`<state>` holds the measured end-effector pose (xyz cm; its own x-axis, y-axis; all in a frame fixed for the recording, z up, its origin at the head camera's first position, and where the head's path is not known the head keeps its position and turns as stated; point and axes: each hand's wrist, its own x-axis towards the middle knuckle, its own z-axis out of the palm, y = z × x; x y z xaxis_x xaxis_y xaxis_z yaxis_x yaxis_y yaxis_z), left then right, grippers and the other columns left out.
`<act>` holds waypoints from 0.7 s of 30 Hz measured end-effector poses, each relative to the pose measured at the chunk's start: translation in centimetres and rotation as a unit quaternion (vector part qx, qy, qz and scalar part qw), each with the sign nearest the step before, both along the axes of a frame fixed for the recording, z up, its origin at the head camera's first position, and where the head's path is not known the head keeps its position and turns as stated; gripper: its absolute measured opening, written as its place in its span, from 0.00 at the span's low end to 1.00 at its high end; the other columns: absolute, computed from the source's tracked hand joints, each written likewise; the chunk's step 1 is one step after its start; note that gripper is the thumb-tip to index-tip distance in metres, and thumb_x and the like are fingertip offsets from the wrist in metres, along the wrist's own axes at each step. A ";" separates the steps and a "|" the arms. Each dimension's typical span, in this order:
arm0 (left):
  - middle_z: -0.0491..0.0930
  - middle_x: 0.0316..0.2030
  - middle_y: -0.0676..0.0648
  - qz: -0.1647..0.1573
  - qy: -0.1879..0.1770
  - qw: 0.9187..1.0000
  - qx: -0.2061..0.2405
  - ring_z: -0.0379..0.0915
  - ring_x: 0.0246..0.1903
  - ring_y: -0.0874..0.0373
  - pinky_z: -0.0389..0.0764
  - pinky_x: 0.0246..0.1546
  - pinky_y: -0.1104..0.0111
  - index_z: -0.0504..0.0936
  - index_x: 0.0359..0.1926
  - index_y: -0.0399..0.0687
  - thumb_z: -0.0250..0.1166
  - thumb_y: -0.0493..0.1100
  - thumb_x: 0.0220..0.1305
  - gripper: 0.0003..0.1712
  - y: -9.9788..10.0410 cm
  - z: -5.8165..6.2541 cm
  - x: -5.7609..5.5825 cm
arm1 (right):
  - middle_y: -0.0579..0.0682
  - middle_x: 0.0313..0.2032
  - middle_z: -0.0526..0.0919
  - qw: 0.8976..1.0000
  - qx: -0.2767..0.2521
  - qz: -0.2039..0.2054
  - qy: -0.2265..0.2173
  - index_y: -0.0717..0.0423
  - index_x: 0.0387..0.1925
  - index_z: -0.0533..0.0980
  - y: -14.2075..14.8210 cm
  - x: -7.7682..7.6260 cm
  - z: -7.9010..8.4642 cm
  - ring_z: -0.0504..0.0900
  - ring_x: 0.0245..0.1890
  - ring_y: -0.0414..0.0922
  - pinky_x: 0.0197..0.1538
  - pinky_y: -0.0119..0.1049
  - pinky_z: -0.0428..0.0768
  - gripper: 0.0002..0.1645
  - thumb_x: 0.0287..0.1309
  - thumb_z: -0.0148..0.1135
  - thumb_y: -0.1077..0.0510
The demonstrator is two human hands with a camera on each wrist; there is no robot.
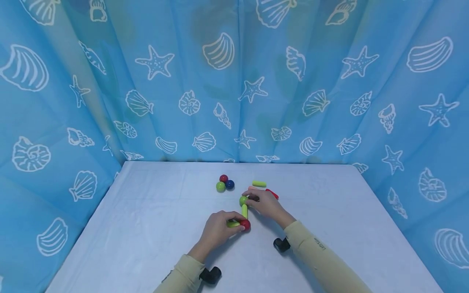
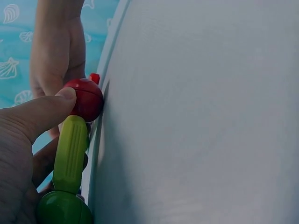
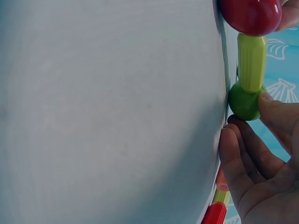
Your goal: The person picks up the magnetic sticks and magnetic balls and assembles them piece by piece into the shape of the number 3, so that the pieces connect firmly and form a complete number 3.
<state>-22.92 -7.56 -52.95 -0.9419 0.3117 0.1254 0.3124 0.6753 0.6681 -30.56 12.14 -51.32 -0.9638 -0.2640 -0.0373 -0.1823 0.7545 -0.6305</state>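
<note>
On the table is a toy assembly of balls joined by sticks. My left hand (image 1: 219, 228) pinches its red ball (image 1: 245, 225), with the thumb (image 2: 65, 93) laid across it. One yellow-green stick (image 2: 70, 154) runs from that ball back under my left palm to a green ball (image 2: 64, 209), which the hand hides in the head view. A second yellow-green stick (image 1: 244, 211) leads away from the red ball to another green ball (image 3: 245, 101). My right hand (image 1: 266, 204) holds this far green ball between thumb and fingers.
Behind the hands, a loose red ball (image 1: 223, 178), green ball (image 1: 220, 186) and blue ball (image 1: 230, 184) sit clustered. A yellow-green stick (image 1: 259, 184), a pink stick (image 1: 253, 188) and a red stick (image 1: 272, 194) lie beyond my right hand. A shell-patterned curtain (image 1: 220, 101) surrounds the table.
</note>
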 end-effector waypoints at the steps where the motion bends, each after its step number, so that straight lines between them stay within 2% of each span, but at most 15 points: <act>1: 0.86 0.43 0.62 0.001 -0.003 1.000 0.000 0.76 0.42 0.62 0.76 0.46 0.62 0.89 0.48 0.65 0.76 0.50 0.59 0.15 0.1 0.1 -0.1 | 0.45 0.50 0.86 1.000 -0.001 0.002 -0.004 0.39 0.55 0.83 0.0 -0.1 0.1 0.82 0.55 0.47 0.60 0.48 0.78 0.17 0.66 0.69 0.53; 8: 0.86 0.41 0.63 0.002 -0.008 1.000 0.005 0.75 0.40 0.64 0.75 0.44 0.63 0.90 0.47 0.65 0.77 0.50 0.59 0.14 0.7 0.3 -0.5 | 0.45 0.51 0.86 1.000 0.000 0.011 -0.021 0.39 0.55 0.83 0.4 -0.7 0.4 0.82 0.56 0.48 0.61 0.49 0.78 0.16 0.66 0.68 0.54; 21: 0.86 0.40 0.64 -0.012 -0.004 1.000 -0.001 0.75 0.40 0.64 0.76 0.47 0.61 0.90 0.47 0.64 0.76 0.51 0.60 0.13 1.1 0.3 -0.1 | 0.45 0.49 0.86 1.000 0.005 0.008 -0.021 0.41 0.56 0.83 0.7 -0.2 0.5 0.82 0.53 0.47 0.58 0.48 0.80 0.18 0.65 0.69 0.55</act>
